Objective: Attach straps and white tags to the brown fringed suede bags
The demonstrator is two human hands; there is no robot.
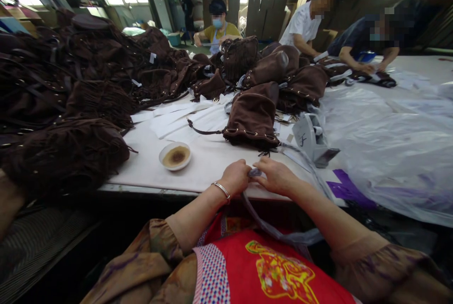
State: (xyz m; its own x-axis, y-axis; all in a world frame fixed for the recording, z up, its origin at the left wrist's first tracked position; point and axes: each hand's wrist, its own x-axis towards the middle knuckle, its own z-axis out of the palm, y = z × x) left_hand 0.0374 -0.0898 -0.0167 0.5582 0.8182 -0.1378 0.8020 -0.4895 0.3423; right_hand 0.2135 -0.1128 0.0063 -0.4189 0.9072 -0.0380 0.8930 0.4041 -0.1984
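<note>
Both my hands meet at the table's near edge on a grey, plastic-wrapped strap. My left hand, with a silver bangle at the wrist, is closed around it. Thumb and fingers of my right hand pinch the same strap just beside. A length of the strap hangs down over my red apron. Just beyond my hands, a dark brown suede bag lies on the table, its eyeleted opening toward me. One thin leather strap with a buckle sticks out to its left.
Left of my hands stands a white bowl with brownish contents. A tape dispenser, purple tape and plastic sheeting lie right. Brown bags pile left and beyond. Co-workers work across the table; another person's arm shows left.
</note>
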